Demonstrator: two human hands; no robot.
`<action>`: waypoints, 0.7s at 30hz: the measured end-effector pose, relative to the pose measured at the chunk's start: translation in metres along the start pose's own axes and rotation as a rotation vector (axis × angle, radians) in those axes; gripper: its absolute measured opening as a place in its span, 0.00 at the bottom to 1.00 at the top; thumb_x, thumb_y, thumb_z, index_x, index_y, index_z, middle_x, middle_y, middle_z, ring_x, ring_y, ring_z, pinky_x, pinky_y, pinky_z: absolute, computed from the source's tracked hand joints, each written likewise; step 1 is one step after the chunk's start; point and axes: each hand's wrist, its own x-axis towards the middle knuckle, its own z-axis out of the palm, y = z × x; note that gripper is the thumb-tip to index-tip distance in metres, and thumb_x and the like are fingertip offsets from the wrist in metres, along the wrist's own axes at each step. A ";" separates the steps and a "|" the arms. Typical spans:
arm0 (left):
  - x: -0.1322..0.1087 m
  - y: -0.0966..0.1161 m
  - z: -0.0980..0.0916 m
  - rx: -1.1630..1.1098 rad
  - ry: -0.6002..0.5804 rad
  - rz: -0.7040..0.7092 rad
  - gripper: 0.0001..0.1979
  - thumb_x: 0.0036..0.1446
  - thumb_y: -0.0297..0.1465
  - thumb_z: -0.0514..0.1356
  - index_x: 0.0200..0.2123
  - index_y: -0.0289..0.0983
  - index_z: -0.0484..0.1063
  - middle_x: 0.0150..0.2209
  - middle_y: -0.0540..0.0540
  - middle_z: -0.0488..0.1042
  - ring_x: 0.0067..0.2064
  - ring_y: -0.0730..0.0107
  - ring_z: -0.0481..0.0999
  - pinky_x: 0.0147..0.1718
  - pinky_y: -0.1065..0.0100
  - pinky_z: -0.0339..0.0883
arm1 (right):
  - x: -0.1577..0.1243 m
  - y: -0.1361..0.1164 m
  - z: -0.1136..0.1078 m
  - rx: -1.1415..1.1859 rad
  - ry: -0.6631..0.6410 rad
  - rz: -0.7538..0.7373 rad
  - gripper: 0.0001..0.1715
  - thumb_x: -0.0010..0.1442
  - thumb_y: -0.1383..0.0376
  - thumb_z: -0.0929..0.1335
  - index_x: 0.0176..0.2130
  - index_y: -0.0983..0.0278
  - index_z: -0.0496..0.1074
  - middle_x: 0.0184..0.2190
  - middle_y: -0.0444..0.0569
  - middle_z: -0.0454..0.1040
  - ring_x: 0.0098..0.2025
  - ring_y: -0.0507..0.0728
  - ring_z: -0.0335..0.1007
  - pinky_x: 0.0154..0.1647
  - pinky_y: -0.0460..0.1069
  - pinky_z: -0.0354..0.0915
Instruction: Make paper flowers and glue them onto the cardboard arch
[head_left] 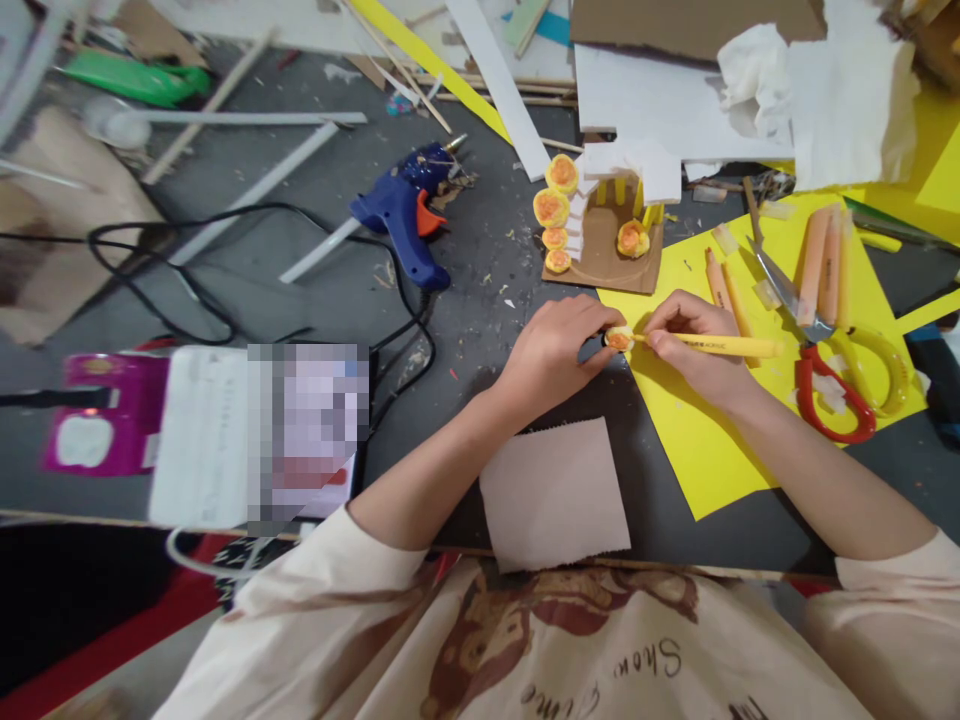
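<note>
Between the thumb and fingers of my left hand (555, 345) is a small round flower-like piece (619, 339), yellow at the rim and orange in the middle. My right hand (694, 340) grips a yellow acrylic marker (735, 346), its tip at the edge of that piece. Just beyond my hands stands a small cardboard model (630, 272) with white steps. Similar yellow-orange rounds (551, 208) line its left side, and another round (633, 239) sits on its right part. Under my right hand lies a yellow sheet (697, 460).
A blue glue gun (401, 205) with a trailing black cable lies left of the model. Red-handled scissors (832, 395) and several orange markers (825, 265) rest on the yellow sheet. A brown paper square (556, 495) lies near the front edge, a phone (319, 430) farther left.
</note>
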 end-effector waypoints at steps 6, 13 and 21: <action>0.000 0.000 -0.001 -0.006 -0.025 -0.009 0.06 0.60 0.27 0.58 0.42 0.37 0.70 0.40 0.46 0.78 0.40 0.67 0.74 0.37 0.67 0.61 | 0.000 -0.001 0.001 0.003 0.012 0.009 0.05 0.52 0.67 0.69 0.25 0.62 0.68 0.22 0.41 0.68 0.24 0.48 0.61 0.24 0.45 0.56; 0.000 -0.001 0.000 -0.007 -0.002 -0.015 0.06 0.60 0.27 0.58 0.41 0.37 0.71 0.38 0.46 0.78 0.39 0.68 0.75 0.37 0.68 0.61 | 0.000 -0.001 0.000 0.005 0.016 0.022 0.06 0.51 0.67 0.69 0.25 0.62 0.67 0.22 0.41 0.68 0.24 0.48 0.61 0.24 0.45 0.56; 0.001 0.000 -0.002 -0.093 0.060 -0.029 0.07 0.57 0.27 0.61 0.40 0.36 0.70 0.35 0.49 0.77 0.34 0.72 0.73 0.36 0.70 0.63 | -0.001 0.004 0.000 0.126 0.102 0.028 0.11 0.63 0.56 0.66 0.35 0.60 0.73 0.25 0.42 0.73 0.23 0.49 0.66 0.24 0.45 0.59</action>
